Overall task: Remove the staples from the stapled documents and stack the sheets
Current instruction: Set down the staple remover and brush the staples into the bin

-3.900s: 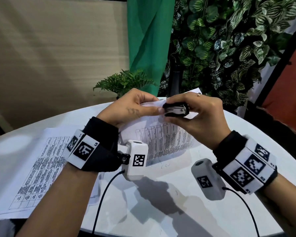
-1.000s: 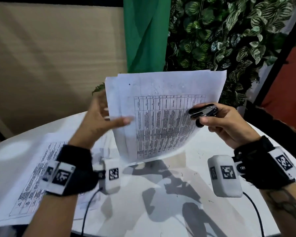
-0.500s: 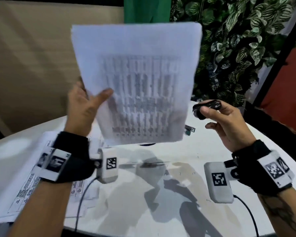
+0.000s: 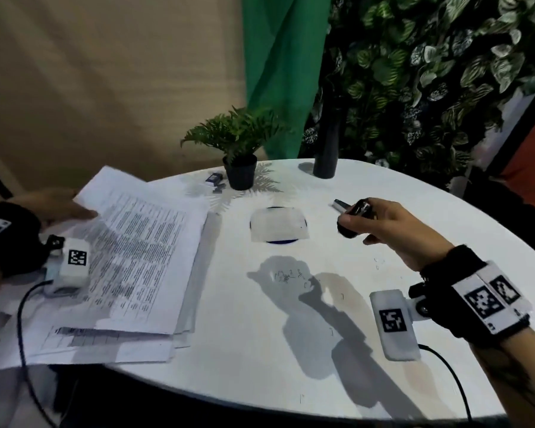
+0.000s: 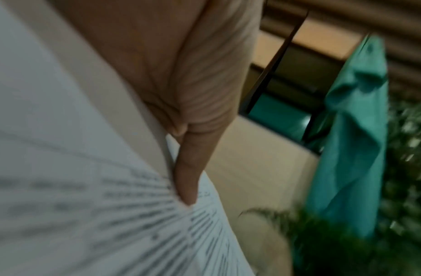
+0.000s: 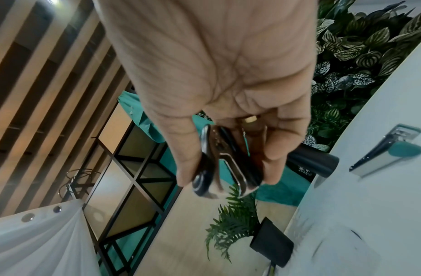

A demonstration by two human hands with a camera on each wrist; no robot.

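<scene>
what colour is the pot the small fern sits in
Black; the small fern's pot shows best in the head view.

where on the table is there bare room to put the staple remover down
Barest: the near white table between the paper stack and the right hand, though loose staples dot its middle. Also bare: the far right rim past the stapler. Crowded: the left side under the paper stack, and around the potted fern.

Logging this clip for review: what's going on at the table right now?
A person is unstapling documents. The left hand pinches loose printed sheets at their far edge, over the paper stack on the white table. The right hand holds the black staple remover above the table. Pulled staples lie mid-table.
</scene>
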